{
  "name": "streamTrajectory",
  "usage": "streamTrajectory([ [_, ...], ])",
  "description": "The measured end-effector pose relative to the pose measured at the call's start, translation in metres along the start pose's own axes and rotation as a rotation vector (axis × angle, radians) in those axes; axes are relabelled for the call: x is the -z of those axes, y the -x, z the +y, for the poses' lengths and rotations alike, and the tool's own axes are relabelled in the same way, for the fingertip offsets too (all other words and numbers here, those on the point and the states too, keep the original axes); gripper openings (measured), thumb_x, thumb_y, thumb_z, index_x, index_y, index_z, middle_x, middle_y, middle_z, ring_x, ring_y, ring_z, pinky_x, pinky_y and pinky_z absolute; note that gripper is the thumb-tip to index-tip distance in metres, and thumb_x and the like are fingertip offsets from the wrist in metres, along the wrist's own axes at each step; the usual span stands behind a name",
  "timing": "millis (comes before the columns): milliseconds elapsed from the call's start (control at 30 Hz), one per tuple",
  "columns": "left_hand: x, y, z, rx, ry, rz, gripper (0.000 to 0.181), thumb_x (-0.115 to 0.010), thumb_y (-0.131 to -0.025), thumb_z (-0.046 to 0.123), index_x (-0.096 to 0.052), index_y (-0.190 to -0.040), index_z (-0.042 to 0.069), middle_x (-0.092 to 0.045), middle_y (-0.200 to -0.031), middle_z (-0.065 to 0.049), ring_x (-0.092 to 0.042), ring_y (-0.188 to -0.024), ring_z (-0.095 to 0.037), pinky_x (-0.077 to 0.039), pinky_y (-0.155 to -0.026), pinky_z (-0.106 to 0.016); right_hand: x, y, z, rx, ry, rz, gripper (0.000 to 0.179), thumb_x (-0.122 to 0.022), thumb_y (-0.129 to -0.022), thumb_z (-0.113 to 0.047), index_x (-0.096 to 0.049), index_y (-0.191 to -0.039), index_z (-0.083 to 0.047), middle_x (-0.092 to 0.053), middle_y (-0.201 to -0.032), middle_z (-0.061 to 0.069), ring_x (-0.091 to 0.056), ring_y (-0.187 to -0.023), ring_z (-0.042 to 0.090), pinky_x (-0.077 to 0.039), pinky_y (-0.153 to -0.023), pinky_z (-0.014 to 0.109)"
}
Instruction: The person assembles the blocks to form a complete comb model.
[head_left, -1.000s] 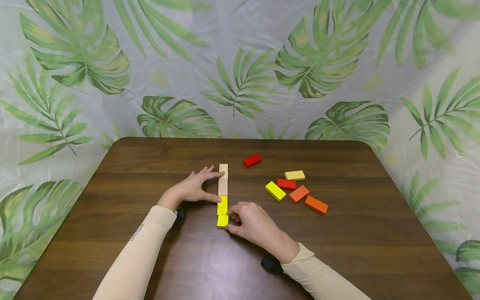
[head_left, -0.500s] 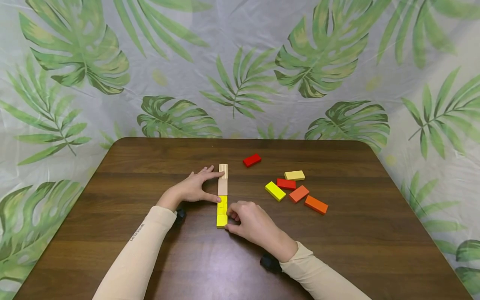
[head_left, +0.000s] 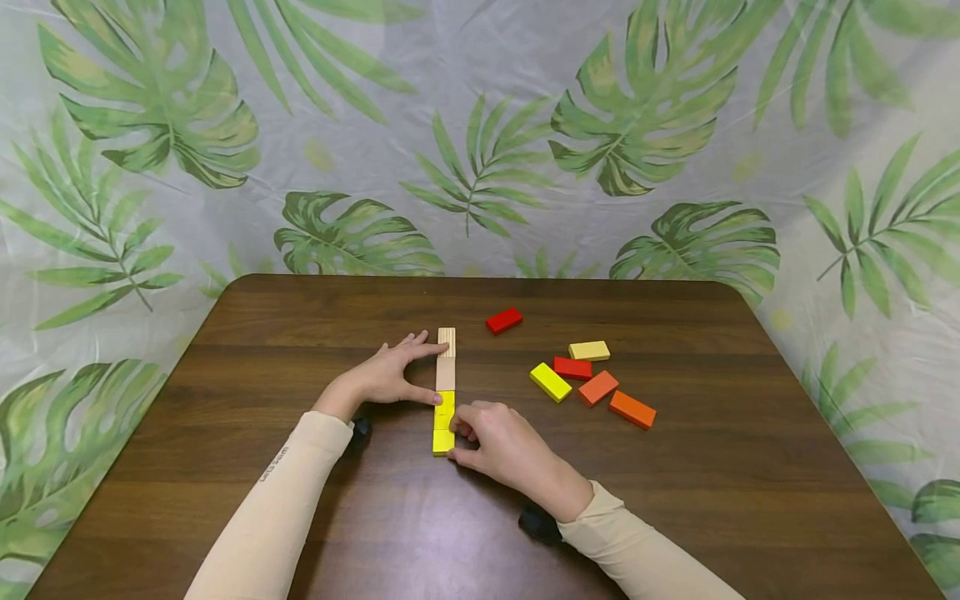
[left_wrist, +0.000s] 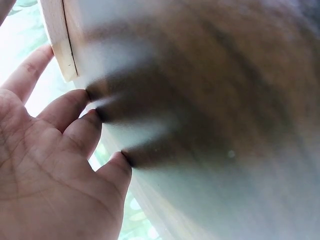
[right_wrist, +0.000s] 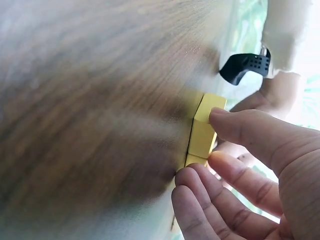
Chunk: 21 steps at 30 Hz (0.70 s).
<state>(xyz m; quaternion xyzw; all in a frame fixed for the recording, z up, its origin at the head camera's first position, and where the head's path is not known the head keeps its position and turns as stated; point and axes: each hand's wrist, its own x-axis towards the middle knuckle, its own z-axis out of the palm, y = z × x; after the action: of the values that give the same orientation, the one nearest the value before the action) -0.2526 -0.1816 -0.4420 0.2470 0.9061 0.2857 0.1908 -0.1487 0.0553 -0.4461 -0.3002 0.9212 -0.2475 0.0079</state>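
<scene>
Several blocks lie end to end in a straight row in the head view: a striped wooden block (head_left: 447,337) at the far end, a plain wooden block (head_left: 446,374), a yellow block (head_left: 444,410) and another yellow block (head_left: 442,443) nearest. My left hand (head_left: 384,373) spreads along the row's left side, forefinger on the striped block and thumb on the farther yellow one. The left wrist view shows its other fingertips down on the table. From the right, my right hand (head_left: 510,450) holds the nearest yellow block (right_wrist: 202,137) at its side between thumb and forefinger, other fingers curled.
Right of the row lie loose blocks: a red block (head_left: 504,321) farther back, a pale yellow block (head_left: 589,351), another red block (head_left: 573,368), a bright yellow block (head_left: 551,382) and two orange blocks (head_left: 632,410). The brown table (head_left: 712,500) meets a leaf-patterned cloth (head_left: 480,167) behind.
The nearest yellow block has shifted slightly left, into line with the row, and my right hand has moved left with it. My left hand keeps its place.
</scene>
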Motion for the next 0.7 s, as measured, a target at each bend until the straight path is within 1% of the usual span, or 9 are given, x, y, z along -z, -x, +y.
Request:
streamTrajectory([
  [433, -0.0002, 0.0005, -0.0004, 0.006, 0.003, -0.003, 0.091, -0.085, -0.092, 0.044, -0.039, -0.168, 0.025, -0.014, -0.180, -0.019, -0.005, -0.169, -0.041, -0.001, -0.131, -0.074, -0.0001, -0.0005, 0.0009, 0.002, -0.013, -0.005, 0.023, -0.093, -0.085, -0.017, -0.076, -0.099, -0.009, -0.071, -0.086, 0.000, -0.061, -0.076, 0.009, -0.054, -0.070, 0.022],
  [700, -0.0007, 0.0012, -0.0002, -0.001, 0.010, -0.001, 0.091, -0.085, -0.092, 0.043, -0.039, -0.168, 0.024, -0.015, -0.180, -0.020, -0.006, -0.169, -0.043, -0.001, -0.130, -0.075, 0.0010, -0.0003, -0.0002, -0.015, -0.015, -0.019, 0.024, -0.092, -0.086, -0.019, -0.076, -0.100, -0.009, -0.070, -0.087, 0.000, -0.061, -0.076, 0.009, -0.054, -0.071, 0.023],
])
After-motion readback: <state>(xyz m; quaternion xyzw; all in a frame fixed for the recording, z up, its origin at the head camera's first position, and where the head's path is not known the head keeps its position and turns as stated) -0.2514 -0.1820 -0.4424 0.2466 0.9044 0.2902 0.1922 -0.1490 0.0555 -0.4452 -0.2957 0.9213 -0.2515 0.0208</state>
